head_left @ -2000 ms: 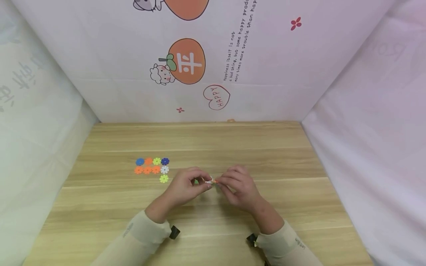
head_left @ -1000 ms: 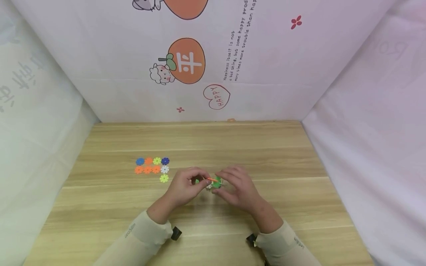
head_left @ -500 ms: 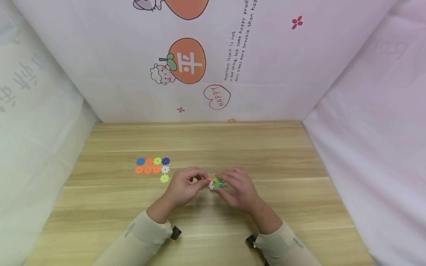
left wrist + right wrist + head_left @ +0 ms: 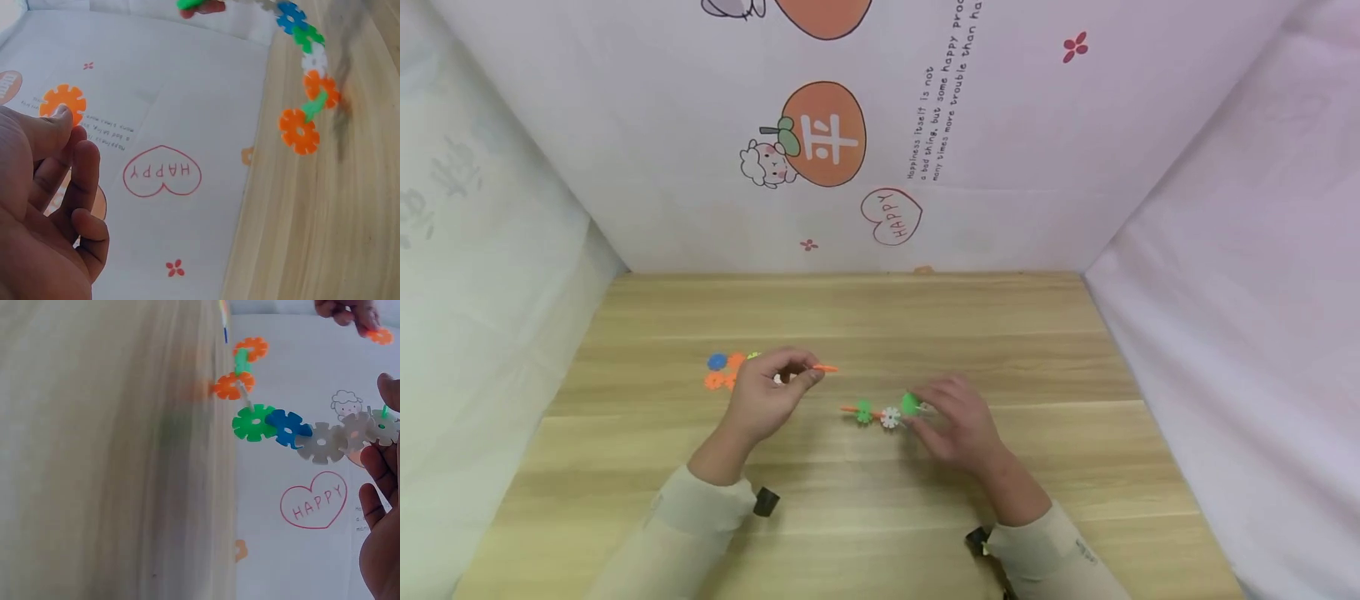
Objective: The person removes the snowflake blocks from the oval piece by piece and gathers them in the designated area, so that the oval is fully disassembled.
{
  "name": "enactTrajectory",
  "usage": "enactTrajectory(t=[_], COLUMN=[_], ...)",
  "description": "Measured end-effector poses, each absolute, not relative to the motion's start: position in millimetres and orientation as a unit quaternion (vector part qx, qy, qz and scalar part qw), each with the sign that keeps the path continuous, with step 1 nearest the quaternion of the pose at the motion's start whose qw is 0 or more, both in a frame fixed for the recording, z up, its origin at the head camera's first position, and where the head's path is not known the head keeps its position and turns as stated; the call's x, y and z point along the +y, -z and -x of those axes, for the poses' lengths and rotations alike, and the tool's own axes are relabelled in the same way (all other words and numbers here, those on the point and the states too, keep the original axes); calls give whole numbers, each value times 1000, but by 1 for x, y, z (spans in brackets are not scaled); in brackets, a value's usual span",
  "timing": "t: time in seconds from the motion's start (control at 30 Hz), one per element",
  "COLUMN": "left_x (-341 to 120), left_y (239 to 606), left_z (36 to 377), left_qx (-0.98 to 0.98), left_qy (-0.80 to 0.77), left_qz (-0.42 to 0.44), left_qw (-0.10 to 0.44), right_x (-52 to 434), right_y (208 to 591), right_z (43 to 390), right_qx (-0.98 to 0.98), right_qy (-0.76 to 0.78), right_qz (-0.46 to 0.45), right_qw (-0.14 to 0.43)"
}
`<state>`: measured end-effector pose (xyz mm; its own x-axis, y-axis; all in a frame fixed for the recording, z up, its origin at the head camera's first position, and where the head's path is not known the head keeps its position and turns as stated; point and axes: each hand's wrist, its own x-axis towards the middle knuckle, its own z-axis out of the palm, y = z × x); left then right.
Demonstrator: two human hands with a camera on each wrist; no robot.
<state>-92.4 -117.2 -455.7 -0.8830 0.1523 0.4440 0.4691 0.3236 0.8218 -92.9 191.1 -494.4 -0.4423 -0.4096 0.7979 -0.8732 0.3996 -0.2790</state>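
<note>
A single orange disc [image 4: 828, 368] is being pinched by the left hand [image 4: 758, 396], left of centre in the head view, with the thumb lying over the disc's face and much of the notched rim being left exposed. Just right of centre, one end of a chain of slotted discs [image 4: 891, 417] is being pinched by the right hand [image 4: 957, 421], its links reaching leftward. The orange disc is being held apart from the chain, toward the upper left of it.

For good handling, the loose disc is best being held near its edge, so that a free notch is being kept facing outward. The chain is probably being steadied best close to the joint being worked, since its links are being joined by narrow slots and a twist or hard push could be loosening others. Any slot is best being lined up squarely, with the two discs crossing, before pressure is being applied.

No tray, bowl or box is being seen. Loose discs [image 4: 717, 362] are being borne directly by the wooden tabletop [image 4: 1037, 350] at left of the frame, some being hidden behind the left hand. Whether the tabletop is being touched by the chain's far end cannot be told. Beyond, a printed backdrop [image 4: 1000, 208] is filling the upper frame.
</note>
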Motion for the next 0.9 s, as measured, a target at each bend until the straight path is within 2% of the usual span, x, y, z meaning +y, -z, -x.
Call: enactTrajectory(t=[0.23,0.63,0.9], left_x=[-127,-158,-177], left_y=[464,478,485], left_z=[89,86,89], left_qx=[-806,-814,-853], left_qy=[554,574,518], left_qz=[169,55,7], left_qw=[126,71,68], right_x=[190,188,186], right_y=[488,484,483], right_z=[93,92,90], right_qx=[-761,-758,-760], right_qy=[-362,-365,-365], right_qz=[-427,-429,-427], right_qw=[328,329,327])
